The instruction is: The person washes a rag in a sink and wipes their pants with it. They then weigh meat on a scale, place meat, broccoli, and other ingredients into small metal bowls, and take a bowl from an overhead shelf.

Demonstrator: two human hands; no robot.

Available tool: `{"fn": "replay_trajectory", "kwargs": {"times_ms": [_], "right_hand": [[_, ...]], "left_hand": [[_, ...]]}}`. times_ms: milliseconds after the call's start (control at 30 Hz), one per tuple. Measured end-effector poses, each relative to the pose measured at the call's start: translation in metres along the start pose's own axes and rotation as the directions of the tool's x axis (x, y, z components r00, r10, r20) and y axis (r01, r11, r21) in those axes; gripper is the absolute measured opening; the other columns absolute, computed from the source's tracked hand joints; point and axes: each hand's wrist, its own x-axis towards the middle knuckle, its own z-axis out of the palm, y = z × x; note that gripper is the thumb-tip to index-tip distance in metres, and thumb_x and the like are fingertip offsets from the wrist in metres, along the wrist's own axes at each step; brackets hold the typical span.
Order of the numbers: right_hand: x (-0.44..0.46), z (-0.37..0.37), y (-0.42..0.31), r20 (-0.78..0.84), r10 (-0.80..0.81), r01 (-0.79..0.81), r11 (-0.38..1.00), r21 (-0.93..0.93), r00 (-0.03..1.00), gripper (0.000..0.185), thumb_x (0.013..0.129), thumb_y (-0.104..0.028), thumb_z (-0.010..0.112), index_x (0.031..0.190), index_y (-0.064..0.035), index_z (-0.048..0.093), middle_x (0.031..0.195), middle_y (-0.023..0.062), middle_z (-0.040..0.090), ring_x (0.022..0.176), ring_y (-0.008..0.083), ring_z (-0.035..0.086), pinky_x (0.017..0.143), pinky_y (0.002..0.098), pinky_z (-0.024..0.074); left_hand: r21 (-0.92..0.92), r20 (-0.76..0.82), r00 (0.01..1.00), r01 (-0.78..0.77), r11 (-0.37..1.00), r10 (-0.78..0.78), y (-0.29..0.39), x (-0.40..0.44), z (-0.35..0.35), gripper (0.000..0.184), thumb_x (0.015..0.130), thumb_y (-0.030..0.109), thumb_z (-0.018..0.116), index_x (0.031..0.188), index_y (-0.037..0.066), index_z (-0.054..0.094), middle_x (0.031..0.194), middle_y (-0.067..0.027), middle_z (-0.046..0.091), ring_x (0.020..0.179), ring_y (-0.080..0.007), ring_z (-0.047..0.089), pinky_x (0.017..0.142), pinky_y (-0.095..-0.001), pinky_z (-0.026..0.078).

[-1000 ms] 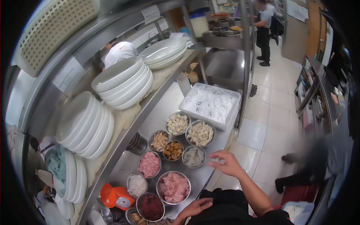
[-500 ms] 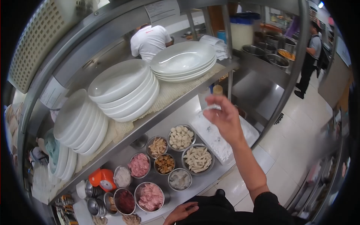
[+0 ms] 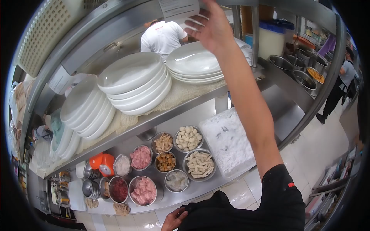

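Observation:
My right hand (image 3: 211, 29) is raised high at the top of the view, over the rear plate stack. Its fingers are spread and bent, close to a paper slip (image 3: 179, 9) hung on the metal rail; contact cannot be made out. Below the arm lie stacked white oval plates (image 3: 194, 57) on a cloth-lined shelf. My left hand (image 3: 174, 220) hangs low beside my dark clothing, fingers loosely bent and nothing visible in it. On the lower counter stand metal bowls of pink meat (image 3: 143, 190), white balls (image 3: 188, 138) and pale strips (image 3: 199, 164).
A tray of white powder (image 3: 227, 140) is right of the bowls. An orange scale (image 3: 103, 164) stands at the left. More plate stacks (image 3: 131, 82) fill the shelf. A person in white (image 3: 163, 38) is behind it; another person (image 3: 339, 84) stands far right near pots.
My right hand has gone up and left, from above the powder tray to the hanging slip. My left hand has shifted slightly left. The view has turned a little.

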Motion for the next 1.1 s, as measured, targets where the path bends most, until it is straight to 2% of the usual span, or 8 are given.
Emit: {"fn": "replay_trajectory", "kwargs": {"times_ms": [233,400,500,567,633,700,933,1100], "right_hand": [[0.006,0.013,-0.004,0.072,-0.199,0.200,0.980,-0.006,0.977,0.060,0.071,-0.040,0.073,0.118,-0.0078,0.051,0.108,0.0083,0.056,0.097,0.0183,0.049,0.078,0.0329,0.0373],[-0.002,0.019,-0.009,-0.040,-0.217,0.196,0.936,-0.293,0.975,0.059,0.073,-0.034,0.074,0.119,-0.0069,0.050,0.105,0.0058,0.059,0.089,0.0178,0.055,0.071,0.0300,0.0413],[0.005,0.009,0.002,0.027,-0.264,0.264,0.944,-0.200,0.964,0.044,0.073,-0.032,0.073,0.104,-0.0038,0.060,0.092,0.0077,0.064,0.079,0.0166,0.059,0.061,0.0312,0.0439],[-0.011,0.011,0.005,-0.024,-0.235,0.216,0.925,-0.313,0.972,0.039,0.074,-0.030,0.072,0.101,-0.0042,0.059,0.091,0.0047,0.061,0.082,0.0132,0.056,0.065,0.0284,0.0422],[-0.031,0.022,0.021,-0.039,-0.193,0.161,0.900,-0.404,0.980,0.034,0.076,-0.027,0.070,0.097,-0.0045,0.057,0.090,0.0018,0.059,0.086,0.0098,0.052,0.069,0.0257,0.0404],[-0.046,0.036,0.044,-0.009,-0.221,0.194,0.877,-0.440,0.975,0.032,0.073,-0.025,0.073,0.092,-0.0015,0.064,0.071,0.0015,0.061,0.062,0.0079,0.053,0.059,0.0251,0.0416],[-0.069,0.148,0.114,0.251,-0.172,0.274,0.842,-0.464,0.953,0.029,0.076,-0.024,0.071,0.093,-0.0006,0.064,0.075,0.0026,0.063,0.066,0.0071,0.054,0.059,0.0213,0.0428],[-0.062,0.199,0.134,0.151,-0.357,0.350,0.599,-0.720,0.922,0.029,0.072,-0.027,0.071,0.069,0.0011,0.066,0.056,0.0114,0.060,0.055,0.0161,0.058,0.059,0.0331,0.0455]], "left_hand": [[-0.010,-0.092,0.995,0.037,0.999,-0.037,-0.025,-0.008,0.013,0.042,0.087,0.032,0.056,0.118,0.004,0.054,0.100,-0.0182,0.062,0.090,-0.0241,0.059,0.076,-0.0317,0.045],[0.026,-0.115,0.992,0.045,0.999,-0.041,-0.032,-0.011,0.018,0.043,0.086,0.032,0.057,0.118,0.005,0.055,0.097,-0.0179,0.063,0.089,-0.0242,0.059,0.077,-0.0303,0.044],[0.005,-0.274,0.960,-0.054,0.999,0.053,-0.023,-0.015,0.024,0.032,0.083,0.024,0.056,0.102,-0.001,0.061,0.080,-0.0164,0.064,0.072,-0.0236,0.057,0.067,-0.0337,0.045],[0.153,-0.137,0.969,0.224,0.963,-0.204,-0.018,-0.013,0.015,0.046,0.084,0.043,0.056,0.116,0.009,0.057,0.101,-0.0144,0.064,0.098,-0.0255,0.059,0.086,-0.0322,0.044],[0.128,-0.171,0.968,0.205,0.970,-0.182,-0.018,-0.018,0.015,0.047,0.085,0.043,0.054,0.114,0.007,0.057,0.099,-0.0178,0.063,0.097,-0.0292,0.059,0.085,-0.0343,0.044],[0.236,-0.155,0.986,0.099,0.967,-0.063,-0.029,-0.016,0.014,0.048,0.085,0.045,0.053,0.113,0.006,0.057,0.102,-0.0197,0.062,0.098,-0.0338,0.058,0.086,-0.0368,0.044],[0.243,-0.193,0.981,0.029,0.970,0.019,-0.043,-0.018,0.013,0.049,0.085,0.044,0.053,0.112,0.004,0.057,0.105,-0.0208,0.060,0.100,-0.0362,0.056,0.086,-0.0386,0.044],[0.183,-0.216,0.976,0.030,0.983,0.010,-0.067,-0.028,-0.008,0.048,0.085,0.044,0.052,0.112,0.004,0.057,0.104,-0.0219,0.060,0.100,-0.0368,0.056,0.087,-0.0388,0.044]]}}
